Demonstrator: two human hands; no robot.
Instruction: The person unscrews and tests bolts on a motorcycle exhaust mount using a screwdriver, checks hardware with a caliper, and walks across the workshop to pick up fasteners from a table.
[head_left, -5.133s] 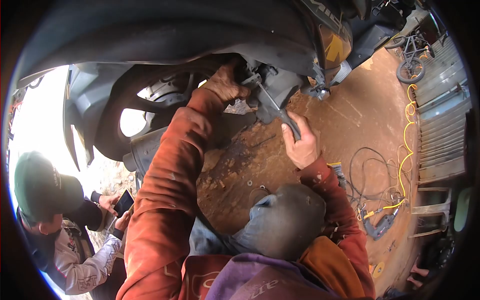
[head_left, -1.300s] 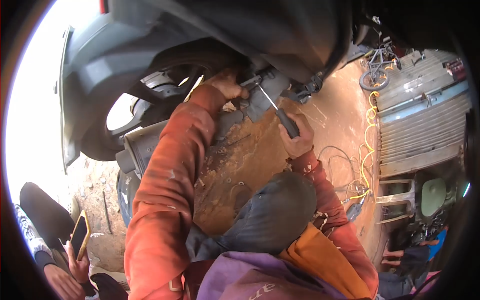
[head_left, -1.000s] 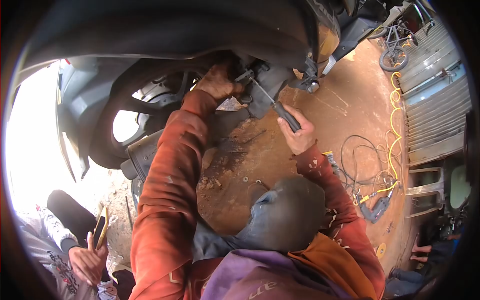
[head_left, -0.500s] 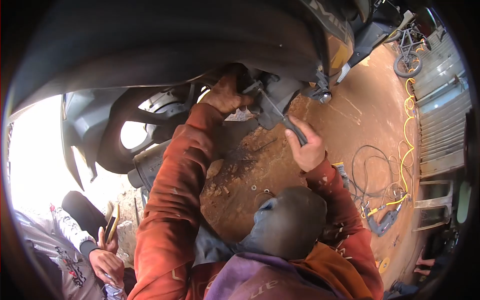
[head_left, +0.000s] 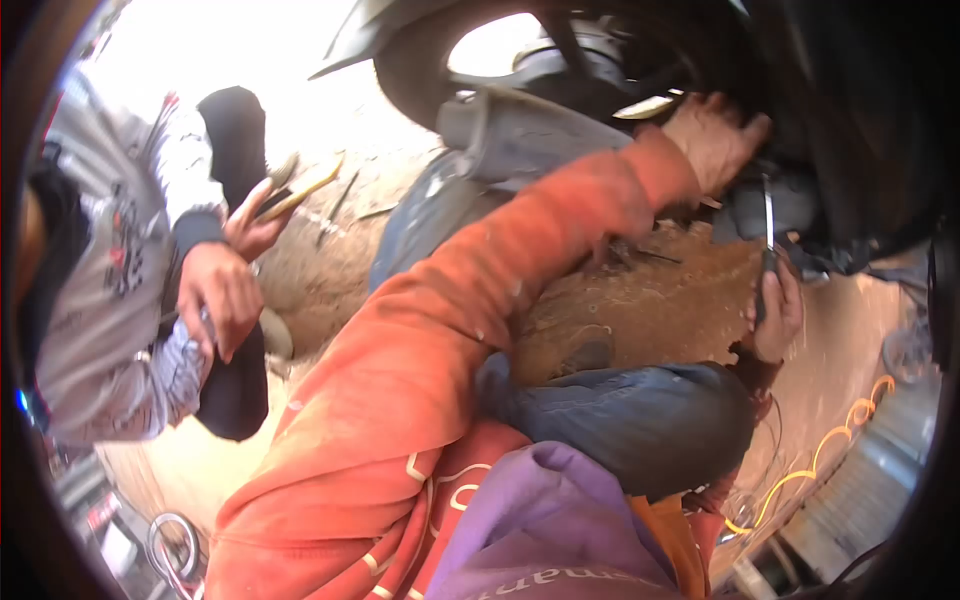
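My right hand is closed around the dark handle of a screwdriver. Its metal shaft points up toward the dark underside of a motorcycle; whether the tip touches a part I cannot tell. Beside the rear wheel, my left hand reaches in at the machine's underside with bent fingers and the thumb sticking out. What those fingers grip is blurred and hidden. Under my left forearm lies the grey exhaust silencer.
At the left a person in a grey top crouches, holding a yellow-and-black object. A coiled yellow hose runs along the reddish dirt ground by corrugated metal sheeting. My bent knee is below my hands.
The view has swung left, so the motorcycle and both hands appear farther right and more of the other person shows. The screwdriver is still in my right hand, now more upright in view.
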